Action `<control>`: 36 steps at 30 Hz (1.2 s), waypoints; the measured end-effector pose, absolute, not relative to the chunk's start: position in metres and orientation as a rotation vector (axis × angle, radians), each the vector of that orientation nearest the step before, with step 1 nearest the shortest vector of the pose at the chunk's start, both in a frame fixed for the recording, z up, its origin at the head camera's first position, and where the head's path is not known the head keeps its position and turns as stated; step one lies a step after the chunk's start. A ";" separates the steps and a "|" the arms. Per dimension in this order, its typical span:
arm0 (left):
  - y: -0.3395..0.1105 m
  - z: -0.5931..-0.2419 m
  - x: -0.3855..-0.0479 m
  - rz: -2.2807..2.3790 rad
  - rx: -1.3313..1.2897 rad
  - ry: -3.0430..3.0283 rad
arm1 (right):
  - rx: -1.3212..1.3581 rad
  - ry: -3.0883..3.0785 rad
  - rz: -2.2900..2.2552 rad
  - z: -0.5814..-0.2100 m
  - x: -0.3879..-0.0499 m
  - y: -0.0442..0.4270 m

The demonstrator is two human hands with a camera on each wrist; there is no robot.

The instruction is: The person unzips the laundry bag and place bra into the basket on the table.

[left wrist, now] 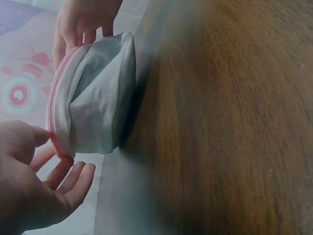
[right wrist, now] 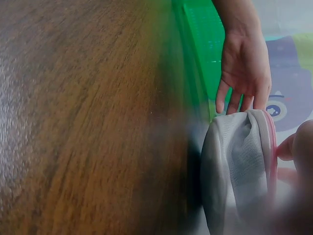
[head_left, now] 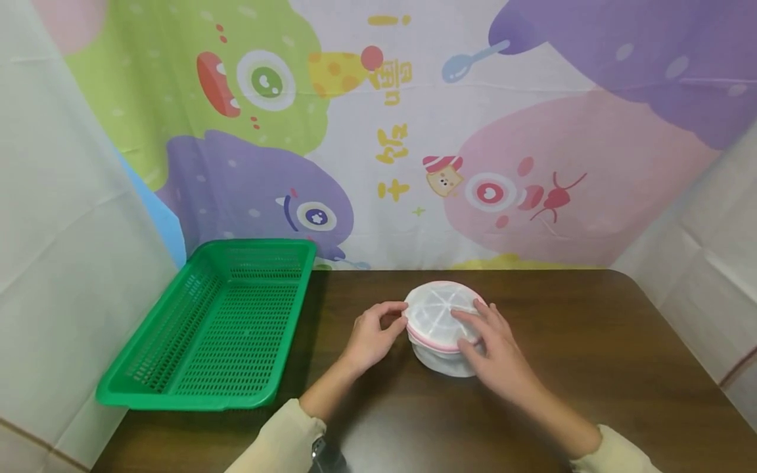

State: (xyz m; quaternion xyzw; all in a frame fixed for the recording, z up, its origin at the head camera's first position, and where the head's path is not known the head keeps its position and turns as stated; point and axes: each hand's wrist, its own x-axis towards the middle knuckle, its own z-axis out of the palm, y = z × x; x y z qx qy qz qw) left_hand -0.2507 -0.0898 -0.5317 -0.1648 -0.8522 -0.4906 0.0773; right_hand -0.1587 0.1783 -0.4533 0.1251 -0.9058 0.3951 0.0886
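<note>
A round, white mesh laundry bag (head_left: 437, 312) with pink trim stands on the brown table, its flat lid facing up. At its left side, my left hand (head_left: 374, 334) pinches the rim with thumb and fingertips; the left wrist view shows the thumb (left wrist: 41, 136) at the pink edge and fingers just under it. My right hand (head_left: 499, 355) lies over the lid's right part, with spread fingertips touching the lid and its rim. Seen from the side, the bag's soft wall (right wrist: 239, 161) is creased. Part of its right side is hidden behind my right hand.
A green plastic basket (head_left: 290, 322) with slotted sides and bottom stands left of the bag. Behind the table (head_left: 556, 315) hangs a cloth (head_left: 390, 230) printed with cartoon monsters. Pale cloth panels flank the table on both sides.
</note>
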 end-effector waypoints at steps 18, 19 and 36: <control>-0.089 -0.495 -0.220 -1.525 -0.499 -2.639 | 0.381 -2.704 1.137 -0.459 -0.170 0.189; -0.089 -0.497 -0.221 -1.522 -0.505 -2.638 | 0.380 -2.707 1.141 -0.459 -0.170 0.189; -0.091 -0.517 -0.241 -1.447 -0.504 -2.511 | 0.458 -2.617 1.047 -0.455 -0.155 0.178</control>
